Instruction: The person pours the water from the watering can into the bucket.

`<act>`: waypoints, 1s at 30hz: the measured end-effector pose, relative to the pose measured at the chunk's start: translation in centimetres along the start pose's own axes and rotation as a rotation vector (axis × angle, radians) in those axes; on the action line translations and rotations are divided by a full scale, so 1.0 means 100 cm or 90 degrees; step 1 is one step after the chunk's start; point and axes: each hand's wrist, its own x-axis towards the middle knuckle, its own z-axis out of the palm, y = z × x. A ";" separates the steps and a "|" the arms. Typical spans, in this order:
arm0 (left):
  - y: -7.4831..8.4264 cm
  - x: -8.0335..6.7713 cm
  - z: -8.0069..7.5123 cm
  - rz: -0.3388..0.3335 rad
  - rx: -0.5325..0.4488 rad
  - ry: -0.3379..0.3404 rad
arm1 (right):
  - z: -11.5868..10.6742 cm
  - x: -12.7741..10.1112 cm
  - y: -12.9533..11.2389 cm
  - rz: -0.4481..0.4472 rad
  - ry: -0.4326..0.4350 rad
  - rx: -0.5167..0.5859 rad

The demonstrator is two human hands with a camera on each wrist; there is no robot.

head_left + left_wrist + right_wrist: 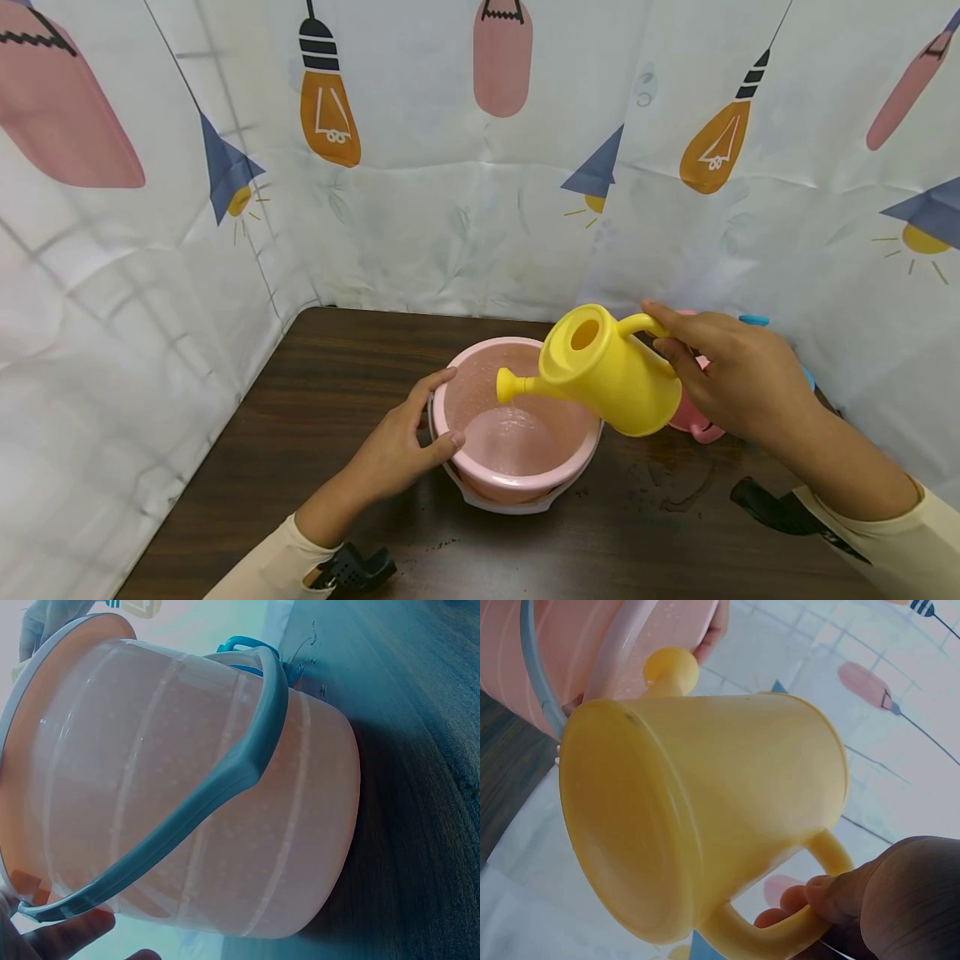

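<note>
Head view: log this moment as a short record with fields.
left hand: left hand grips the rim of the pink plastic bucket
right hand: right hand holds the yellow plastic watering can by its handle
can: tilted, spout over the bucket's opening
bucket: stands on the dark wooden table, grey handle down
table: wet patches right of the bucket

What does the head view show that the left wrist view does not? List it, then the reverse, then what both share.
Only the head view: the right hand gripping the handle of a yellow watering can tilted with its spout over the pink bucket, water inside the bucket, the pink object behind the can, wet marks on the table, and the lamp-print curtain.

Only the left wrist view: the bucket's outer wall close up, with its grey-blue bail handle lying down across it.

Both: the bucket, the dark wooden table, and the left hand on the bucket's rim.
</note>
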 end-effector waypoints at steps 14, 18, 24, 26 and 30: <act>-0.001 0.001 -0.001 0.005 0.004 -0.003 | 0.000 0.001 -0.001 0.002 -0.001 -0.004; -0.001 0.001 -0.001 0.008 0.003 -0.003 | -0.001 0.001 -0.002 0.007 -0.002 -0.010; -0.001 0.000 -0.001 0.015 0.002 -0.001 | -0.001 0.001 -0.002 0.009 -0.004 -0.010; -0.001 0.000 -0.001 0.016 0.003 -0.001 | -0.001 0.001 -0.003 0.009 -0.004 -0.009; -0.001 0.000 0.000 0.015 0.003 -0.001 | -0.001 0.001 -0.003 0.007 -0.001 -0.006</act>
